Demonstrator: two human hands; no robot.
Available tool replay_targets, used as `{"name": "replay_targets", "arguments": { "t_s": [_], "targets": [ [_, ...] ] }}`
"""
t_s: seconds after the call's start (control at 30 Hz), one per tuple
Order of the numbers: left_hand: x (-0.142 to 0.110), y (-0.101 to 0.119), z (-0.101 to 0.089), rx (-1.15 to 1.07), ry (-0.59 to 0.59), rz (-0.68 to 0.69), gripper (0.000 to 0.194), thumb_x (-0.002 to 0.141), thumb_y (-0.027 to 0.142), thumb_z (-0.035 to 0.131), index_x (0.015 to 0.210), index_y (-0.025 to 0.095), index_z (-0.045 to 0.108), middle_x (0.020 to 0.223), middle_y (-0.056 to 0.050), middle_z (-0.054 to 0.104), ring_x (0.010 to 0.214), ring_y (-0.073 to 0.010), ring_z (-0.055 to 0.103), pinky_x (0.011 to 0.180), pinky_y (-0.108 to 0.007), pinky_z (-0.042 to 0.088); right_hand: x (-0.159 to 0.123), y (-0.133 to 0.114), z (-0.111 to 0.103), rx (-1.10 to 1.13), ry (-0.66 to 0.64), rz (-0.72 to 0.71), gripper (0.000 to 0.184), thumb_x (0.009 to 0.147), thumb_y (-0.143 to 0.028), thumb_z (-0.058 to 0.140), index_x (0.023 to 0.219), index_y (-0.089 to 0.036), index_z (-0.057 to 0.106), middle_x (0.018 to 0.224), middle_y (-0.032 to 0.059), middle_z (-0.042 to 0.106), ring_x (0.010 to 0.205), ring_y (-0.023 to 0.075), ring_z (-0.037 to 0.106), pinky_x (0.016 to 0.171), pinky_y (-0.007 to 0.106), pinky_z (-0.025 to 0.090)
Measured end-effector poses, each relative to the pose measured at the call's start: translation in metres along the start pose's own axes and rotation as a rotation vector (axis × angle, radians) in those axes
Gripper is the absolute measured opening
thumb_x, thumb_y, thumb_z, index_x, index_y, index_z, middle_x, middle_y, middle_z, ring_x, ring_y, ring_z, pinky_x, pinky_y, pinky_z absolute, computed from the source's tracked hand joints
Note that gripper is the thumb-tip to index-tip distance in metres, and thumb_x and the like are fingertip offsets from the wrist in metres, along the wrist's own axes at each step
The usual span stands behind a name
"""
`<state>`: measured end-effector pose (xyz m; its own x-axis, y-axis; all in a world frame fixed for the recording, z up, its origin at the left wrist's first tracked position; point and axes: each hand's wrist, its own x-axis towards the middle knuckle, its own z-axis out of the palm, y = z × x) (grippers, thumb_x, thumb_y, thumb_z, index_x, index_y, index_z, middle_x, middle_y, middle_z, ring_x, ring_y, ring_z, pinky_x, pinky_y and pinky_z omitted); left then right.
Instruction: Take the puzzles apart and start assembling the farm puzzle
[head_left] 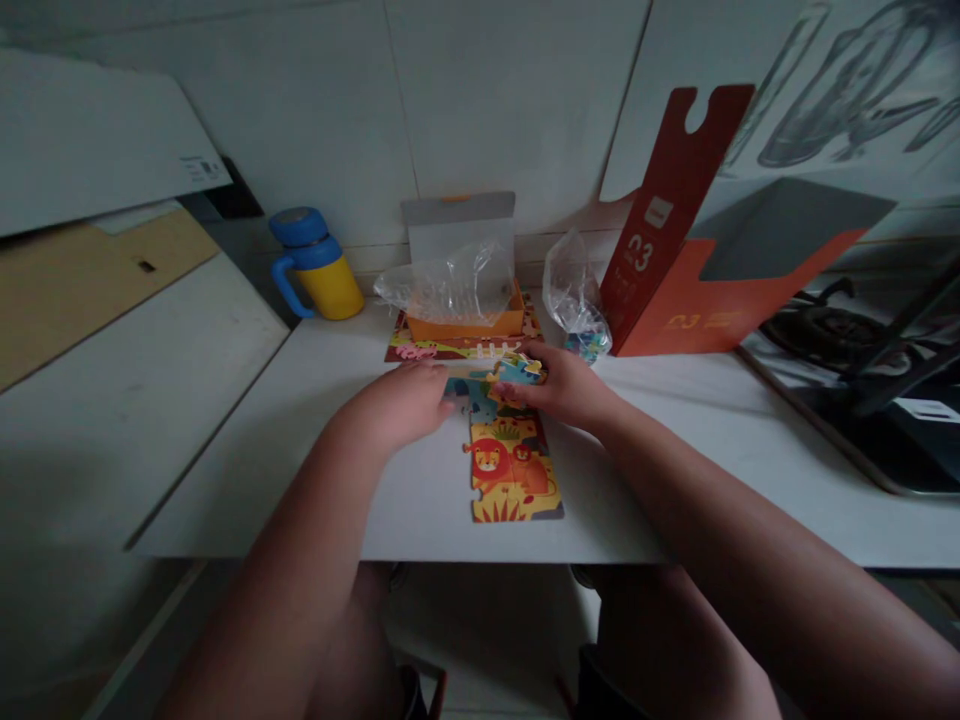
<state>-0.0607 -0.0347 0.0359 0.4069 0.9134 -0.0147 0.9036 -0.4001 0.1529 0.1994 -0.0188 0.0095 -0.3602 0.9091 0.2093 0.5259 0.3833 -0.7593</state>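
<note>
On the white table lies a joined strip of jigsaw puzzle [514,475], its near part showing two lions on yellow and orange. My right hand [566,390] is closed around a small stack of puzzle pieces [521,370], held over the strip's far right end. At the strip's far left end, my left hand [412,402] pinches a blue-and-pale puzzle piece [459,382]; its fingers partly cover that piece, and I cannot tell whether it is joined to the strip. Behind the hands, a colourful picture sheet [412,350] lies under an open orange box [465,326].
Clear plastic wrap [457,285] spills from the orange box. Right of it stands a plastic bag [574,290] with pieces inside, beside a tall red-orange carton [675,290]. A blue-and-yellow jug [319,265] is at back left, a gas stove [840,330] at right.
</note>
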Motion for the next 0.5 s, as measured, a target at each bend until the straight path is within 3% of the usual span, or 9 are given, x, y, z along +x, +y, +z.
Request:
{"name": "replay_targets", "arguments": {
  "t_s": [0.07, 0.17, 0.3, 0.5],
  "targets": [
    [0.024, -0.01, 0.001, 0.06, -0.057, -0.016, 0.039, 0.081, 0.033, 0.075, 0.117, 0.019, 0.075, 0.13, -0.018, 0.072, 0.125, -0.0378, 0.064, 0.111, -0.048, 0.045, -0.002, -0.002, 0.001, 0.002, -0.087, -0.023, 0.059, 0.08, -0.062, 0.081, 0.117, -0.017, 0.072, 0.103, 0.0067, 0.078, 0.085, 0.0232, 0.07, 0.072, 0.03, 0.051],
    [0.042, -0.025, 0.005, -0.023, -0.098, 0.0, 0.046, 0.071, 0.041, 0.083, 0.112, 0.021, 0.076, 0.123, -0.015, 0.073, 0.113, -0.0341, 0.066, 0.099, -0.041, 0.049, -0.004, -0.006, 0.004, -0.013, -0.213, -0.077, 0.058, 0.078, -0.061, 0.083, 0.115, -0.018, 0.071, 0.101, 0.0056, 0.077, 0.085, 0.0224, 0.069, 0.073, 0.029, 0.05],
    [0.041, -0.041, 0.011, -0.122, -0.062, -0.006, 0.042, 0.069, 0.045, 0.084, 0.102, 0.021, 0.073, 0.112, -0.009, 0.071, 0.109, -0.0288, 0.062, 0.091, -0.033, 0.046, -0.004, -0.009, 0.008, -0.064, -0.284, -0.076, 0.064, 0.077, -0.061, 0.085, 0.122, -0.019, 0.069, 0.108, 0.0089, 0.077, 0.091, 0.0247, 0.07, 0.077, 0.031, 0.05],
    [0.04, -0.05, 0.013, -0.264, -0.117, -0.096, 0.05, 0.063, 0.054, 0.088, 0.093, 0.02, 0.064, 0.094, -0.003, 0.067, 0.089, -0.0218, 0.06, 0.069, -0.027, 0.04, -0.004, -0.009, 0.009, -0.091, -0.284, -0.06, 0.07, 0.077, -0.058, 0.087, 0.131, -0.018, 0.065, 0.114, 0.011, 0.076, 0.096, 0.0266, 0.071, 0.08, 0.032, 0.05]
  ]
}}
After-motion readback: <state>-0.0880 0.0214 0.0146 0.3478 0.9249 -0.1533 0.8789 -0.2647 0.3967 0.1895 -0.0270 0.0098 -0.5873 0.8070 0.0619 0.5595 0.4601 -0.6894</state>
